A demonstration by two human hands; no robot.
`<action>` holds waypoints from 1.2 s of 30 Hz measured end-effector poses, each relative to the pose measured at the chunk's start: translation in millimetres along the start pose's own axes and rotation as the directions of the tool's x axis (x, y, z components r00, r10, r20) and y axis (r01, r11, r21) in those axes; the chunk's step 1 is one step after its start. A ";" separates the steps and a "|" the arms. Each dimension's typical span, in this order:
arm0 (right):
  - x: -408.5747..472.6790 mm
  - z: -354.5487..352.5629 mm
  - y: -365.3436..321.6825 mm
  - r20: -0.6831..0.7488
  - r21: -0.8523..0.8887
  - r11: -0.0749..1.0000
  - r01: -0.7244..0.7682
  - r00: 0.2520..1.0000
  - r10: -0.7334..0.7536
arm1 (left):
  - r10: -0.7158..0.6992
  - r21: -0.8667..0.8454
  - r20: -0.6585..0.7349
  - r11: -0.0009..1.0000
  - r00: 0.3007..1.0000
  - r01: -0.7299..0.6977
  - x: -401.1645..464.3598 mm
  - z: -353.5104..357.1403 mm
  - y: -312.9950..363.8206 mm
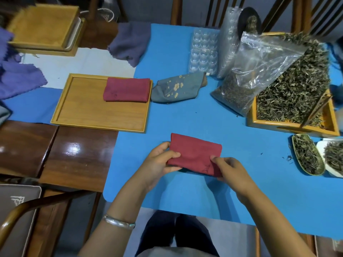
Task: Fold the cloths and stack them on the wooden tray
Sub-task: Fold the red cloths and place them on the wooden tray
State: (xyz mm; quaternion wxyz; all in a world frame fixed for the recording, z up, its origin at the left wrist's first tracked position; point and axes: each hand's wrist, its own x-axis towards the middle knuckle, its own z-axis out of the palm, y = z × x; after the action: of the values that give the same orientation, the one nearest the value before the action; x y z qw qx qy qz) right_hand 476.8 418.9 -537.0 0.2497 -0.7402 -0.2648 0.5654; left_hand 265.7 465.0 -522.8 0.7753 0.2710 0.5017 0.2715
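Red cloth [194, 154]: lying folded on the blue bench [222, 123], near centre, being held at both near corners so the fold is not springing open.
Left hand [157, 164]: fingers pinching the cloth's left edge.
Right hand [230, 169]: fingers pinching its near right corner.
Wooden tray [89, 112]: sitting far left, already carrying one folded red cloth [127, 89] at its far right corner.
Grey flowered cloth [176, 88]: waiting crumpled just right of the tray, apparently still needing folding.

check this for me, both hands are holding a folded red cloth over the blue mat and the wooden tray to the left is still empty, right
Not quite. The wooden tray is not empty: a folded red cloth already lies in its far right corner, as the head view shows. The rest stands: the left hand and right hand hold another folded red cloth over the blue mat.
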 end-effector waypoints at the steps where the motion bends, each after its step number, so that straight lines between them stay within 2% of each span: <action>1: -0.7 0.7 -3.0 0.062 0.050 0.999 -0.018 0.998 0.015 | 0.018 -0.023 0.004 1.000 1.000 -0.018 -1.3 -2.1 3.1; 4: -0.7 6.6 -17.9 0.264 0.326 0.943 -0.069 0.964 -0.021 | 0.054 -0.028 -0.019 0.998 0.998 -0.054 -0.9 -13.8 14.4; 7: 7.3 19.0 -35.0 0.240 0.450 0.893 -0.018 0.965 -0.102 | 0.086 0.008 -0.109 0.996 0.990 -0.086 2.9 -31.6 26.2; 10: 17.7 43.9 -60.4 0.153 0.365 0.926 0.094 0.975 -0.159 | 0.170 0.097 -0.239 0.984 0.956 -0.151 8.1 -56.1 40.7; 19: 68.8 145.6 -163.6 0.032 0.190 0.919 0.346 0.933 -0.358 | 0.416 0.234 -0.386 0.908 0.824 -0.348 45.6 -150.8 132.3; 27: 131.2 197.7 -200.7 -0.168 -0.131 0.910 0.394 0.895 -0.412 | 0.477 0.508 -0.352 0.820 0.806 -0.264 109.5 -212.5 170.8; 30: 142.2 204.2 -199.6 -0.194 -0.278 0.874 0.399 0.868 -0.457 | 0.529 0.644 -0.347 0.734 0.774 -0.214 124.3 -224.5 166.7; 33: 146.7 207.5 -193.3 -0.189 -0.346 0.839 0.420 0.844 -0.501 | 0.586 0.736 -0.340 0.652 0.735 -0.179 130.1 -231.7 156.9; 36: 149.5 209.8 -188.6 -0.230 -0.341 0.837 0.428 0.825 -0.516 | 0.605 0.751 -0.333 0.634 0.723 -0.185 129.2 -235.8 149.0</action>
State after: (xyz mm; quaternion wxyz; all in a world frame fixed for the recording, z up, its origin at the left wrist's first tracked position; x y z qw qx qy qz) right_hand 285.7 673.1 -565.6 0.3165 -0.7575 -0.4739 0.3183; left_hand 70.4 694.4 -583.5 0.3568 0.5477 0.6905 0.3098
